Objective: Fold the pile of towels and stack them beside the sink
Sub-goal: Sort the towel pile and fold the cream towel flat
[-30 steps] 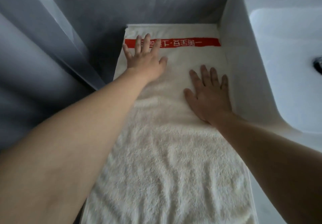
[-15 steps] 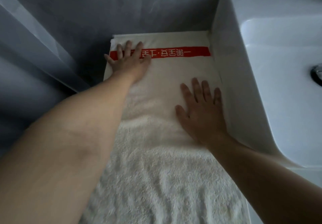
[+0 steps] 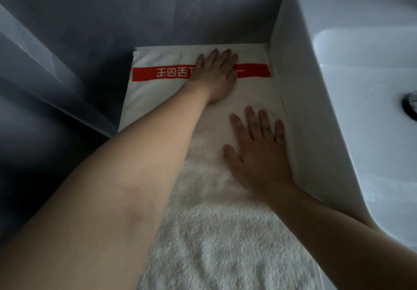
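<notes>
**Two flat palms on the towel beside the basin**

We've got the white towel point(image 3: 216, 233) lying long and flat in the narrow strip just left of the sink point(image 3: 338, 113), its right edge running along the sink's outer wall and its far end up against the grey back wall point(image 3: 180, 11). A red band point(image 3: 158, 74) with white characters crosses that far end. Our left hand point(image 3: 216, 75) lies right on the band, fingers straight and together, palm down, covering the middle of the lettering. Our right hand point(image 3: 259, 152) rests flat nearer to us, fingers straight and slightly spread, close beside the sink wall. Neither hand grips anything; both press the cloth.

Looking wider: the towel's pile looks fluffy and a little rumpled toward us, smoother toward the band. The sink is glossy white, with a dark metal fitting point(image 3: 409, 106) at the right edge. To the left a grey angled panel point(image 3: 45, 68) slopes away in dim light.
</notes>
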The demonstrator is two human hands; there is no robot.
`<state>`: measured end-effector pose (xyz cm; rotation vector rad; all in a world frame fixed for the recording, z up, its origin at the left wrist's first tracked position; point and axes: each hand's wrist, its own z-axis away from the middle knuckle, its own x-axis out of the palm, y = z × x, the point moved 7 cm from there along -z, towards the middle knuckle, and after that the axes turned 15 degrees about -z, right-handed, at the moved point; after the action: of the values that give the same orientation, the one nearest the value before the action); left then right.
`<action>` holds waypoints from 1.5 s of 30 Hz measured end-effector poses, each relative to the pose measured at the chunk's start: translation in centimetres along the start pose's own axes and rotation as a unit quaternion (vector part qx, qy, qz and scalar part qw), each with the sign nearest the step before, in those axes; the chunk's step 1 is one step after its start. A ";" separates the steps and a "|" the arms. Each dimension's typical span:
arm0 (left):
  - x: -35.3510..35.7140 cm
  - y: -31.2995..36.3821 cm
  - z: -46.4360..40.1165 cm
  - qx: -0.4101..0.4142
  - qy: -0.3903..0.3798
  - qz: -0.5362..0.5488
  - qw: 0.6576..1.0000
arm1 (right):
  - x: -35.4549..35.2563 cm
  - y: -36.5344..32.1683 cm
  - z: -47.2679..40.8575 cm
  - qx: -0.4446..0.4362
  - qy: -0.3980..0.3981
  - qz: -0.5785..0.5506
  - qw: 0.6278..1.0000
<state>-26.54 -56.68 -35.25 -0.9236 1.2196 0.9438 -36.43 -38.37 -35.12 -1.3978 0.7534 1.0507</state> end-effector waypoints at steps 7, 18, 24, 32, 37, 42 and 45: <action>0.0 0.1 -0.3 0.015 -0.004 -0.014 1.000 | 0.0 0.0 -0.1 0.000 0.001 0.012 1.000; 1.9 -5.7 19.7 -0.158 -0.019 -0.033 0.987 | -0.1 -0.2 -0.2 -0.005 -0.011 0.010 1.000; 3.5 -5.8 20.1 -0.160 -0.017 -0.044 0.986 | -0.2 -0.3 0.0 0.002 -0.045 0.019 0.999; 2.9 -5.8 20.3 -0.160 0.006 -0.032 0.987 | -1.3 -2.8 -7.7 -0.048 -0.034 0.020 0.998; 3.2 -5.9 20.3 -0.159 0.013 -0.030 0.987 | 0.9 -1.2 -8.3 -0.063 -0.039 0.053 0.996; 1.4 -5.3 19.8 -0.159 -0.011 -0.043 0.986 | 0.3 -1.4 -8.4 -0.057 -0.036 0.047 0.997; -0.1 -1.7 21.5 -0.149 0.034 -0.023 0.988 | 0.4 -1.3 -8.2 -0.062 -0.029 0.052 0.996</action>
<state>-17.84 -37.09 -32.63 -1.2249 1.1264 1.0838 -33.72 -46.26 -35.57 -1.4397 0.7344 1.2321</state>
